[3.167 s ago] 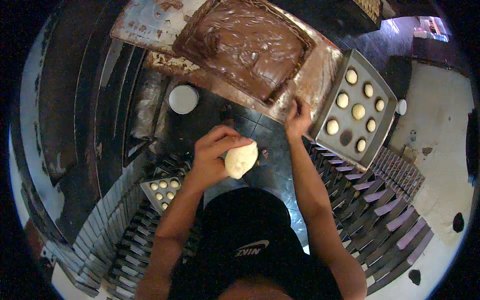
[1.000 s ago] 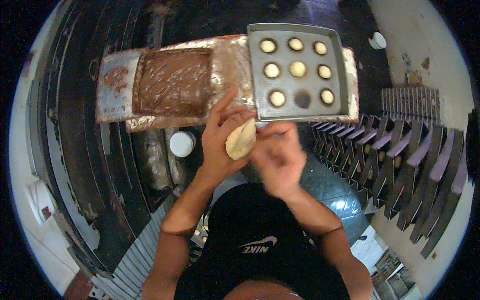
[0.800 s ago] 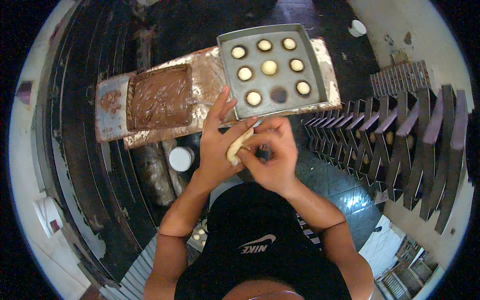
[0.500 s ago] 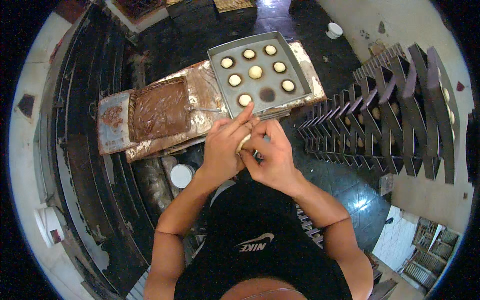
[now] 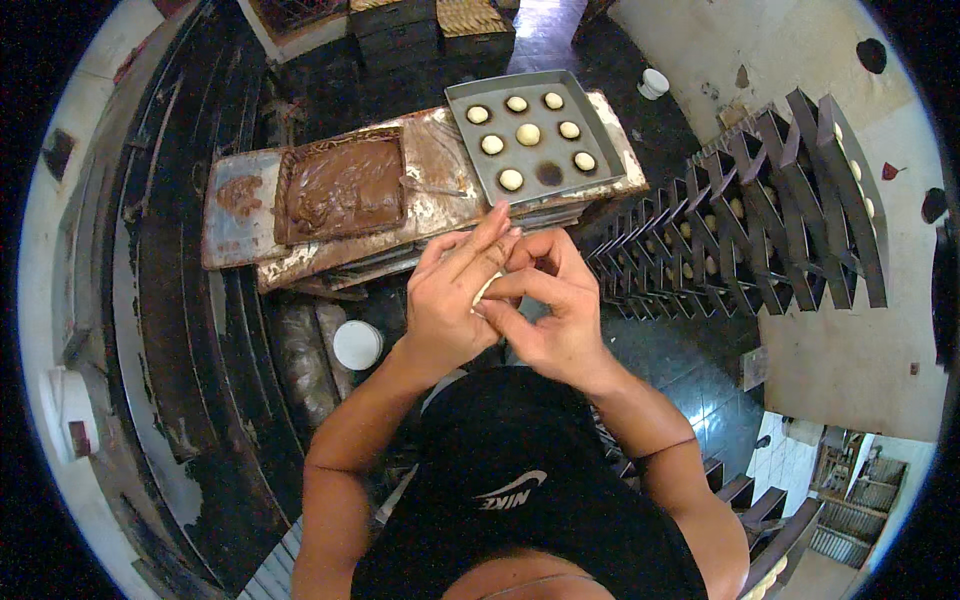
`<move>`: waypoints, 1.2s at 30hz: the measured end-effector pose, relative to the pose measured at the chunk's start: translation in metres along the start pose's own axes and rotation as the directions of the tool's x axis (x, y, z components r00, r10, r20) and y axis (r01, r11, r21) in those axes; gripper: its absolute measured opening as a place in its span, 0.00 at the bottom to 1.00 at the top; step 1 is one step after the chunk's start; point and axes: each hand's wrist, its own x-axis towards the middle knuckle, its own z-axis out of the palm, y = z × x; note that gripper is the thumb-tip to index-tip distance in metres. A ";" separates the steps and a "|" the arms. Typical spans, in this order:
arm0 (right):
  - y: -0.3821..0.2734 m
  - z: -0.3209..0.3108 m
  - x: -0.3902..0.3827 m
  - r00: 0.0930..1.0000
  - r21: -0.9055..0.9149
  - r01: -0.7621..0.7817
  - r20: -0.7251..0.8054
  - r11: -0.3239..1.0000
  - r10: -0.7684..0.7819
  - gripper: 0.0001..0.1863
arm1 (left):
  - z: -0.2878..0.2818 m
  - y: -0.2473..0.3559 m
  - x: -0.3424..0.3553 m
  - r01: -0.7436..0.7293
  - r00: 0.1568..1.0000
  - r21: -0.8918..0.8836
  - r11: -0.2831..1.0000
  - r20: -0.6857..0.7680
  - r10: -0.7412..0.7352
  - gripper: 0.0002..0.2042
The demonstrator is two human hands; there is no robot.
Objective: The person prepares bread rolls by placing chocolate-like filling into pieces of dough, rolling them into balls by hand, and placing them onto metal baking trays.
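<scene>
Between my two hands, in front of my chest, is a pale piece of dough [image 5: 487,287], mostly covered by my fingers. My left hand [image 5: 455,290] cups it from the left, with its fingers pointing up and away. The thumb and fingers of my right hand [image 5: 552,305] pinch the dough's edge from the right. Just beyond my fingertips lies a square metal baking tray [image 5: 607,130] with several round dough balls [image 5: 528,134] on it, each over a dark greasy patch. One dark patch [image 5: 549,173] near the tray's near edge has no ball on it.
The tray rests on a worn wooden table [image 5: 435,130]. Left of it is a shallow box of brown chocolate-like filling [image 5: 350,185] with a flat tool [image 5: 430,187]. Stacked trays [image 5: 740,220] stand to the right, a white bucket [image 5: 358,345] below the table, dark shelving [image 5: 150,280] at left.
My view has shifted, so the tray and table appear a little differently placed. My hands still work the dough, the right fingers pinching slightly lower on it.
</scene>
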 end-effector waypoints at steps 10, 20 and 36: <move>0.042 0.001 -0.049 0.863 0.523 -0.186 -0.317 0.831 0.393 0.21 | -0.003 0.014 0.026 -0.021 0.879 -0.096 0.995 0.472 0.064 0.08; 0.081 -0.085 -0.043 0.893 0.937 -0.074 -0.090 0.342 0.441 0.36 | 0.122 0.063 0.089 -0.154 0.886 -0.084 0.984 0.429 0.176 0.22; 0.196 -0.279 -0.017 0.749 0.910 0.026 -0.292 0.413 0.595 0.12 | 0.331 0.057 0.145 0.068 0.941 -0.257 0.964 0.338 0.024 0.11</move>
